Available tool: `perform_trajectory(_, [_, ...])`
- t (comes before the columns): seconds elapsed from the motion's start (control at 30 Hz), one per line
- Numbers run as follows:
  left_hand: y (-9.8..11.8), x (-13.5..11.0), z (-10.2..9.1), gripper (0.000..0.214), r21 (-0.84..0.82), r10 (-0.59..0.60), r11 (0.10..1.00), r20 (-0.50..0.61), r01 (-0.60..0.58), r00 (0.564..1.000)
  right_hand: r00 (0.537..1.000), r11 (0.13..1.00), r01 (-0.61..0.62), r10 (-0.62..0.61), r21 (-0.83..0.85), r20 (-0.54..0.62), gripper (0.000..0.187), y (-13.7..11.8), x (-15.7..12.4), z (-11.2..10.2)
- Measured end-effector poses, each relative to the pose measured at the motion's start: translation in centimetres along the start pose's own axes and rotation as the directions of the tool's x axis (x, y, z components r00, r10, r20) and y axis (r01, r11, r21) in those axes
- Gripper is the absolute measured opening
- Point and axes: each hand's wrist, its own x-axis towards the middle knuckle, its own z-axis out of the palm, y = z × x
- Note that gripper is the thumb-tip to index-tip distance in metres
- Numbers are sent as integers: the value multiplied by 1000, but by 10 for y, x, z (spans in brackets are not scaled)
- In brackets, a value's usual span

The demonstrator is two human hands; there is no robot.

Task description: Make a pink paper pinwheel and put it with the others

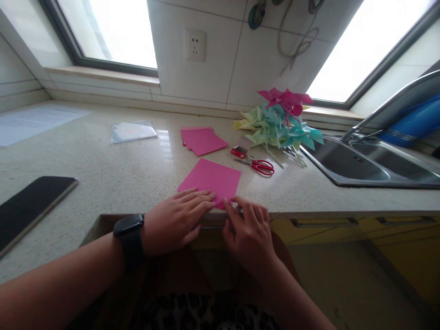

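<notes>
A square sheet of pink paper lies on the counter close to its front edge. My left hand rests flat across the near left part of the sheet, fingers stretched out together. At the near corner, my right hand touches the paper with its index finger extended and the other fingers curled. Whether that hand pinches the corner is hard to see. Beyond the sheet lie more pink paper squares, overlapping. Red-handled scissors and a small red box are to the right of them.
A pile of paper pinwheels lies beside the steel sink at the right. A clear packet, printed sheets and a dark flat object lie on the left of the counter.
</notes>
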Motion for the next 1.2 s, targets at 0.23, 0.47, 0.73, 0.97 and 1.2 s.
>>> perform_trajectory(0.23, [1, 1, -3, 44, -14, -5, 1000, 0, 5, 1000, 982, 998, -43, 49, -38, 182, 55, -3, 12, -7])
perform_trajectory(0.47, [2, 3, -5, 42, -24, -17, 1000, 4, 17, 1000, 969, 999, -53, 53, -8, 243, 58, -3, 20, -10])
perform_trajectory(0.73, [0, 1, -1, 48, -15, -15, 1000, -26, 15, 1000, 993, 991, -28, 13, 128, 114, 36, 4, -5, -23])
perform_trajectory(0.97, [-1, -3, 2, 57, 26, -23, 999, -15, 24, 1000, 979, 999, -28, 21, 31, 200, 53, 2, -4, -22])
perform_trajectory(1.2, [0, -2, -1, 48, -52, -70, 996, -6, 70, 998, 942, 999, -44, 47, -17, 332, 64, -1, 19, -21])
